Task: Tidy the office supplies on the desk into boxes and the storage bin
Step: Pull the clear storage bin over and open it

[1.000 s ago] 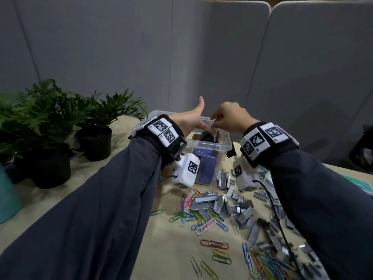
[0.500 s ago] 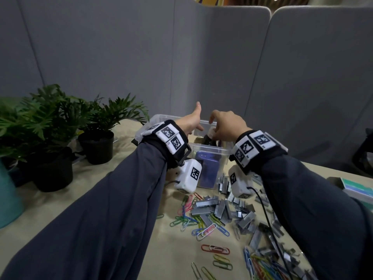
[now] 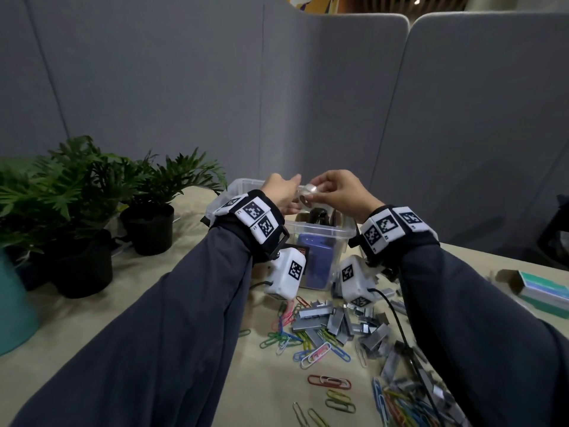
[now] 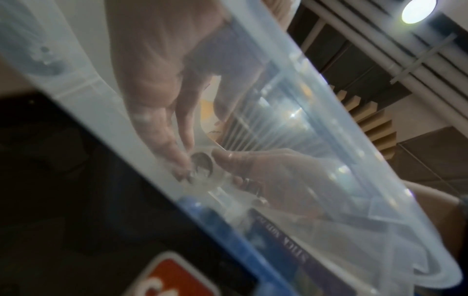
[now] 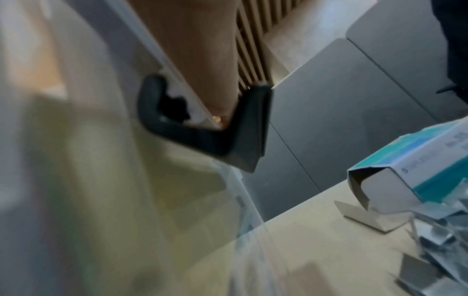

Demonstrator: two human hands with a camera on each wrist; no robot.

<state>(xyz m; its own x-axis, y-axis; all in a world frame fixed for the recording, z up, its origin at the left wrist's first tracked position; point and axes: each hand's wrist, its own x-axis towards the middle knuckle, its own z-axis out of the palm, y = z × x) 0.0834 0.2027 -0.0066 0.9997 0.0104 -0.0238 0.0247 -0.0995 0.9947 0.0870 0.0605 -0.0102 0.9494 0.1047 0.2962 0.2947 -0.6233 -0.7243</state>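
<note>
Both arms wear dark grey long sleeves [image 3: 172, 328] of smooth fabric that reach to the wrists. Each wrist carries a black band faced with white square tiles, every tile printed with a black-and-white coded marker (three tiles show on the left band [image 3: 254, 217], three on the right band [image 3: 390, 226]). Under each wrist hangs a white boxy camera housing bearing its own marker: left housing [image 3: 286, 277], right housing [image 3: 355, 280]. A thin black cable [image 3: 397, 318] trails from the right housing.

bin [image 3: 320, 234] behind staples [image 3: 335, 320], plants [image 3: 92, 186] left, perhaps
</note>
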